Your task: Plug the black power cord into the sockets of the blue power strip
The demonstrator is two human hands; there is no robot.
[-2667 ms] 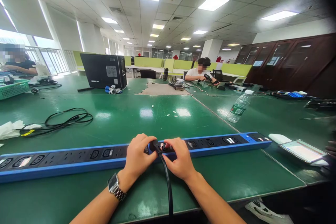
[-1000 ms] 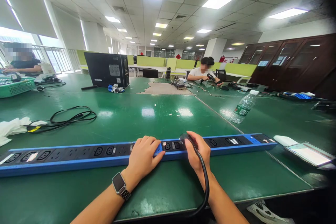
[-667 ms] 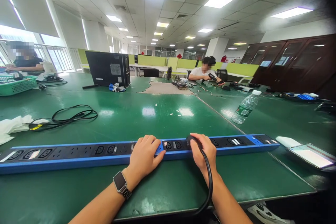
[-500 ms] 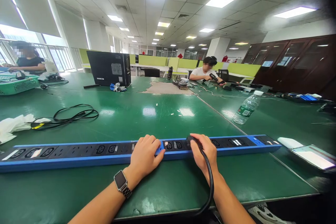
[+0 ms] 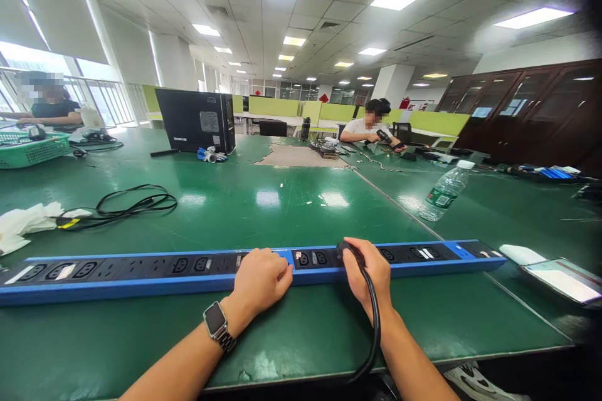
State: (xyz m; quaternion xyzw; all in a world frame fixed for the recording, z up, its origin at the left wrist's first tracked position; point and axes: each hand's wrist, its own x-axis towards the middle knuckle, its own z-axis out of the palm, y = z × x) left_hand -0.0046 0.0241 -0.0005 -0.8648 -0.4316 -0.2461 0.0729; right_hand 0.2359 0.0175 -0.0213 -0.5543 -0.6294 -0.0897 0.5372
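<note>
A long blue-and-black power strip [image 5: 141,269] lies across the green table in front of me. My left hand [image 5: 263,277] is closed over its middle, with the fingers curled toward the far edge and the fingertips hidden. The watch [image 5: 215,319] is on my left wrist. Right of that, my right hand [image 5: 369,268] grips a black plug [image 5: 347,249] against the strip's sockets; the fingers hide how deep the plug sits. From the plug, a thick black cable [image 5: 376,326] hangs down past the table's near edge.
A tilted water bottle [image 5: 442,194] and a phone [image 5: 562,279] are at the right. Coiled black cable [image 5: 136,203] and white tissue [image 5: 28,222] lie left. Farther back stand a computer tower [image 5: 195,120] and a green basket [image 5: 35,150]. Two people sit at the table's far parts.
My left hand has curled its fingers in tighter on the power strip, the thumb drawn closer. My right hand stays on the plug. The view has shifted very slightly.
</note>
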